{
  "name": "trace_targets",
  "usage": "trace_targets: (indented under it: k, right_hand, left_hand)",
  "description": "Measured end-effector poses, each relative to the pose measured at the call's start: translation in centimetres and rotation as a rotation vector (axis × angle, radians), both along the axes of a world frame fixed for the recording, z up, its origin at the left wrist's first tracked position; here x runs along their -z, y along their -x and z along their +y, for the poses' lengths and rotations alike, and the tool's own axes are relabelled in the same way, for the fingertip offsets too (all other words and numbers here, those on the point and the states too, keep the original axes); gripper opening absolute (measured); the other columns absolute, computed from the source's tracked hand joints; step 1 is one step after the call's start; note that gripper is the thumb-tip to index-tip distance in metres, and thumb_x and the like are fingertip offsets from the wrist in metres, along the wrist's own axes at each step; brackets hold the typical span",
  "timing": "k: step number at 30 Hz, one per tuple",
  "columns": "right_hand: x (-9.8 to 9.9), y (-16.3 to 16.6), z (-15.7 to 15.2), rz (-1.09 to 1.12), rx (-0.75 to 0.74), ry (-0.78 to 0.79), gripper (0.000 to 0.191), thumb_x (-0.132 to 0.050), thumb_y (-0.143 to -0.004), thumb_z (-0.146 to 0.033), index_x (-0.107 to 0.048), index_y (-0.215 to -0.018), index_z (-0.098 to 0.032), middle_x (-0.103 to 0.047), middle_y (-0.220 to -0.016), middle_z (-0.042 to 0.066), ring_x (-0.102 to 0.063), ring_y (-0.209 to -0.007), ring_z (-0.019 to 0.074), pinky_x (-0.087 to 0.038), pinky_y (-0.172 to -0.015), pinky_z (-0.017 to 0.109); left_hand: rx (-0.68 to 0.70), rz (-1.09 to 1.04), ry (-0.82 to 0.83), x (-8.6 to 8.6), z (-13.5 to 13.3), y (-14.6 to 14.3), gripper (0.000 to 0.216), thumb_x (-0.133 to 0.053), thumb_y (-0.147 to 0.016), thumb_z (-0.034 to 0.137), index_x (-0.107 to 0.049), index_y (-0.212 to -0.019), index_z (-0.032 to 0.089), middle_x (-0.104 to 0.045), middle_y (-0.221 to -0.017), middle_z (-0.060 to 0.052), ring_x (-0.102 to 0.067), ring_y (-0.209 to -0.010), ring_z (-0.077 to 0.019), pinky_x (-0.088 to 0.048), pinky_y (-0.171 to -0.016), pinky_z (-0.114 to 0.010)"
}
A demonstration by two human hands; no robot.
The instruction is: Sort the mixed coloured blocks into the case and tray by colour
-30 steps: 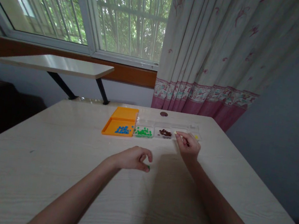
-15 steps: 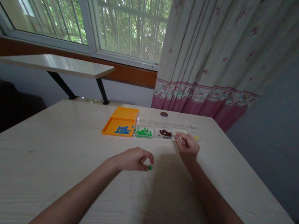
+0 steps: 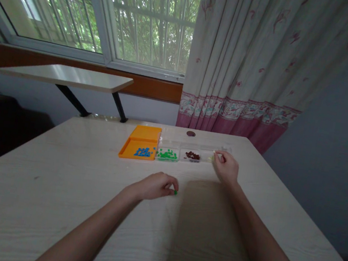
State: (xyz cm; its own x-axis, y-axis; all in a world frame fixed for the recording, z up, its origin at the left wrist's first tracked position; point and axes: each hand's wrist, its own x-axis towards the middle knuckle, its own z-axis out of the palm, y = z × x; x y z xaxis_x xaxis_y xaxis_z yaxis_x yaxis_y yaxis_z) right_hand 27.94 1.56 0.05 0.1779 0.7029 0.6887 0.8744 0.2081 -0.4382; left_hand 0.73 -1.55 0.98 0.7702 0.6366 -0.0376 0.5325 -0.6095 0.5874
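Note:
My left hand (image 3: 158,186) rests low over the middle of the table, thumb and forefinger curled together on a small green block (image 3: 175,193). Farther off, my right hand (image 3: 226,166) is at the right end of the row of boxes, its fingertips pinched on a tiny pale piece (image 3: 214,152). Beneath those fingers lies a clear box (image 3: 206,157) with some yellowish pieces, partly covered by the hand. Left of it stand a clear box of dark brown pieces (image 3: 193,155) and another of green blocks (image 3: 167,154).
An orange case (image 3: 144,133) with its lid raised holds several blue pieces (image 3: 143,151) at the row's left end. Behind are a round hole (image 3: 190,133) in the table (image 3: 73,177), a raised shelf (image 3: 71,75) on black legs, a window and a curtain (image 3: 234,70).
My right hand has moved right along the boxes, away from the brown pieces. My left thumb and forefinger have drawn closer around the green block, with the hand otherwise nearly still.

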Motion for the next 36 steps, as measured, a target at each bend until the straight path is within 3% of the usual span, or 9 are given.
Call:
trace_targets:
  k: [4, 9, 12, 15, 17, 20, 36]
  right_hand:
    - [0.8, -1.0, 0.7, -0.007, 0.120, 0.156, 0.026, -0.048, -0.076, -0.038, -0.065, -0.080, -0.020, -0.053, -0.061, -0.001, -0.045, -0.053, 0.0114, -0.029, -0.049, 0.022]
    - [0.6, -0.8, 0.6, -0.021, 0.095, 0.188, 0.026, -0.044, -0.078, -0.032, -0.064, -0.090, -0.020, -0.057, -0.065, 0.001, -0.048, -0.056, 0.0126, -0.031, -0.052, 0.023]
    - [0.5, 0.6, 0.0, -0.025, -0.030, 0.153, 0.027, -0.043, -0.079, -0.030, -0.064, -0.092, -0.018, -0.055, -0.062, 0.001, -0.049, -0.057, 0.0129, -0.035, -0.054, 0.023]
    - [0.4, 3.5, -1.2, -0.066, -0.286, 0.128, 0.025, -0.044, -0.080, -0.030, -0.065, -0.087, -0.018, -0.056, -0.061, 0.002, -0.050, -0.056, 0.0120, -0.038, -0.057, 0.022]
    - [0.4, 5.8, -2.3, -0.112, -0.471, 0.118, 0.023, -0.045, -0.080, -0.029, -0.065, -0.087, -0.018, -0.060, -0.068, 0.003, -0.051, -0.057, 0.0104, -0.040, -0.060, 0.020]
    - [0.3, 8.3, -3.7, -0.151, -0.598, 0.119, 0.019, -0.050, -0.079, -0.028, -0.064, -0.089, -0.020, -0.058, -0.064, 0.001, -0.050, -0.055, 0.0096, -0.039, -0.058, 0.019]
    - [0.5, 8.5, -3.9, -0.102, -0.653, 0.125, 0.015, -0.053, -0.079, -0.028, -0.061, -0.089, -0.020, -0.056, -0.064, -0.001, -0.049, -0.054, 0.0088, -0.037, -0.054, 0.019]
  left_hand:
    - [-0.078, -0.010, -0.005, 0.0, 0.1, 0.0, 0.021, -0.046, -0.079, 0.029, -0.061, -0.090, 0.018, -0.050, -0.058, 0.002, -0.044, -0.054, -0.0096, -0.030, -0.051, -0.018]
    - [-0.163, -0.176, 0.008, 0.6, 0.4, 0.0, 0.025, -0.042, -0.082, 0.032, -0.060, -0.086, 0.015, -0.055, -0.069, -0.001, -0.046, -0.062, -0.0099, -0.033, -0.056, -0.018]
    - [-0.260, -0.273, 0.063, 0.8, 0.6, -0.3, 0.029, -0.043, -0.081, 0.037, -0.059, -0.082, 0.013, -0.046, -0.058, 0.002, -0.038, -0.053, -0.0081, -0.027, -0.049, -0.018]
    - [-0.335, -0.386, 0.154, 0.8, 0.7, -0.5, 0.032, -0.044, -0.079, 0.041, -0.057, -0.077, 0.011, -0.037, -0.053, 0.005, -0.029, -0.049, -0.0067, -0.022, -0.045, -0.018]
    - [-0.356, -0.451, 0.196, 0.7, 0.8, -0.5, 0.032, -0.045, -0.078, 0.041, -0.055, -0.075, 0.011, -0.036, -0.054, 0.005, -0.029, -0.049, -0.0064, -0.022, -0.045, -0.018]
    - [-0.358, -0.518, 0.204, 0.6, 0.9, -0.6, 0.031, -0.046, -0.077, 0.040, -0.053, -0.072, 0.011, -0.040, -0.057, 0.004, -0.033, -0.052, -0.0070, -0.026, -0.048, -0.018]
    - [-0.340, -0.629, 0.331, 1.2, 1.2, -0.9, 0.037, -0.051, -0.072, 0.048, -0.053, -0.070, 0.011, -0.044, -0.057, 0.003, -0.036, -0.053, -0.0069, -0.026, -0.048, -0.018]
